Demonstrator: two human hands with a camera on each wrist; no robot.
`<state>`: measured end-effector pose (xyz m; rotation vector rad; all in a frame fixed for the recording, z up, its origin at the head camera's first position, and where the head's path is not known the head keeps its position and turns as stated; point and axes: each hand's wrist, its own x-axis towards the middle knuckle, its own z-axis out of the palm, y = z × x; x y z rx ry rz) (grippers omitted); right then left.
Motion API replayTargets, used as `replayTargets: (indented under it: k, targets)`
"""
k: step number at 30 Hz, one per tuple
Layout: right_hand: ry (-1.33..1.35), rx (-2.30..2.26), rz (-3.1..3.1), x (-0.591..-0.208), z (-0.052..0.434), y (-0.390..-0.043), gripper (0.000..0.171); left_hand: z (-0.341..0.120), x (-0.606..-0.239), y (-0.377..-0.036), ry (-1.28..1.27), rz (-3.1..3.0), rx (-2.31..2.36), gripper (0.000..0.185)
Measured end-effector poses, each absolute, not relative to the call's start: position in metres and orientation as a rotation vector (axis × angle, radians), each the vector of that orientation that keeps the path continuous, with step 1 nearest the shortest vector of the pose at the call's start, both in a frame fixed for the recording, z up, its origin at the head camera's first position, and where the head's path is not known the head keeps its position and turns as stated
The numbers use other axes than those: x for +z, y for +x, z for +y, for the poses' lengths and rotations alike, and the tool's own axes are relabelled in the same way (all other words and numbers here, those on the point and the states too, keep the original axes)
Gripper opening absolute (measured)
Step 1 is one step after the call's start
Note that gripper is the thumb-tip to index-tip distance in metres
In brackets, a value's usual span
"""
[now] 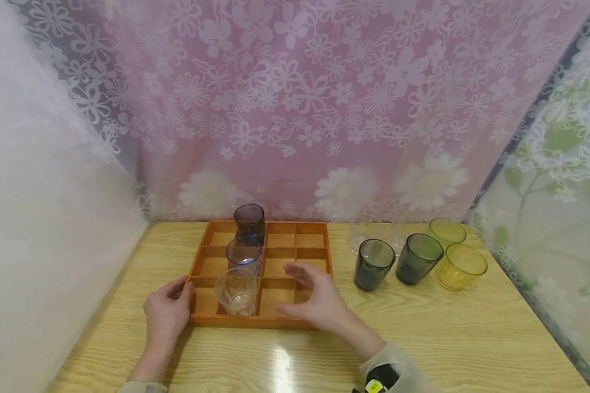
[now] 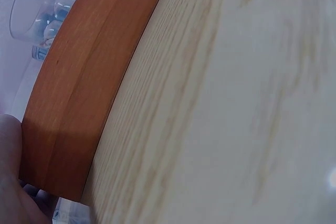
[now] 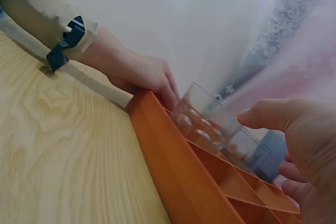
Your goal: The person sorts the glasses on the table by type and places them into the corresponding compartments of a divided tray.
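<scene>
A wooden divided tray [image 1: 255,322] lies on the table. In its second column from the left stand a dark grey glass [image 1: 249,219] at the back, a clear glass with a blue tint [image 1: 243,252] in the middle, and a clear glass [image 1: 236,293] in front. My left hand [image 1: 167,310] grips the tray's left wall near the front corner, fingers over the rim in the right wrist view. Over the front right compartments hovers my right hand [image 1: 319,300], thumb and fingers spread apart, nothing between them.
Right of the tray stand two dark grey glasses [image 1: 374,266], a yellow glass [image 1: 460,267], a yellow-green glass [image 1: 446,232] and two faint clear glasses [image 1: 364,234]. Flowered curtains [image 1: 295,109] hang along the back and sides of the wood-grain table [image 1: 423,333].
</scene>
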<state>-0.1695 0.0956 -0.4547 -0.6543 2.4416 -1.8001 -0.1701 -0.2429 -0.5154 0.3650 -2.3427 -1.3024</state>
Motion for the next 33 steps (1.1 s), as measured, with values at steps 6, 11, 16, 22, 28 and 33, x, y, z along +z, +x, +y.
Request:
replayTargets:
  k: [6, 11, 16, 22, 28, 33]
  targets:
    - [-0.654, -1.836, 2.481, -0.446, 0.118, -0.169, 0.076, -0.244, -0.516, -0.168, 0.373, -2.354, -1.308, 0.026]
    - [-0.679, -1.875, 2.534, -0.436, 0.138, -0.171, 0.074, -0.243, -0.516, -0.168, 0.375, -2.354, -1.302, 0.027]
    - [-0.704, -1.936, 2.573, -0.425, 0.157, -0.171, 0.074, -0.243, -0.516, -0.167, 0.374, -2.354, -1.289, 0.026]
    - [-0.697, -1.984, 2.681, -0.413, 0.181, -0.170, 0.072, -0.242, -0.515, -0.168, 0.371, -2.353, -1.281, 0.025]
    - [-0.620, -1.946, 2.836, -0.407, 0.204, -0.170, 0.069, -0.242, -0.516, -0.169, 0.377, -2.344, -1.283, 0.025]
    - [-0.566, -1.905, 2.961, -0.408, 0.220, -0.170, 0.073, -0.242, -0.516, -0.171, 0.365, -2.336, -1.282, 0.024]
